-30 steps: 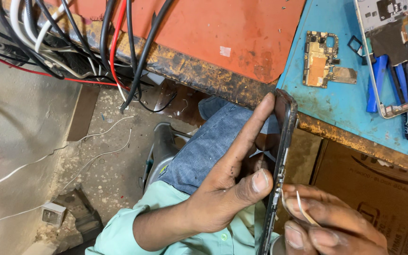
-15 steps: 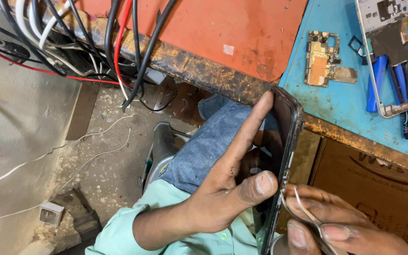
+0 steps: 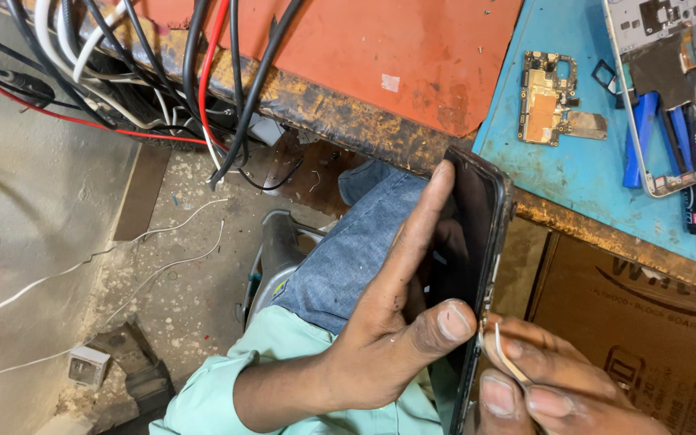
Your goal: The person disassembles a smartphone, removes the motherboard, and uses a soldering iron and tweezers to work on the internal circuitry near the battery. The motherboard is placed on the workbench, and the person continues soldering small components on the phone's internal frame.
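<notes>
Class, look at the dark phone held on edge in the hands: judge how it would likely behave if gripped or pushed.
The phone is thin and glossy, so probably slippery. The left hand braces it with thumb and forefinger. It looks stiff yet likely fragile: the right hand works a thin pale strip at its edge.

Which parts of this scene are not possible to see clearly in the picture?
Head view only:
- Right hand: cut off by the bottom edge.
- Thin pale strip it pinches: its lower end hidden behind the fingers.
- Dark phone: seen nearly edge-on, partly covered by the left hand.
- Opened phone frame: cut off by the right edge.
</notes>
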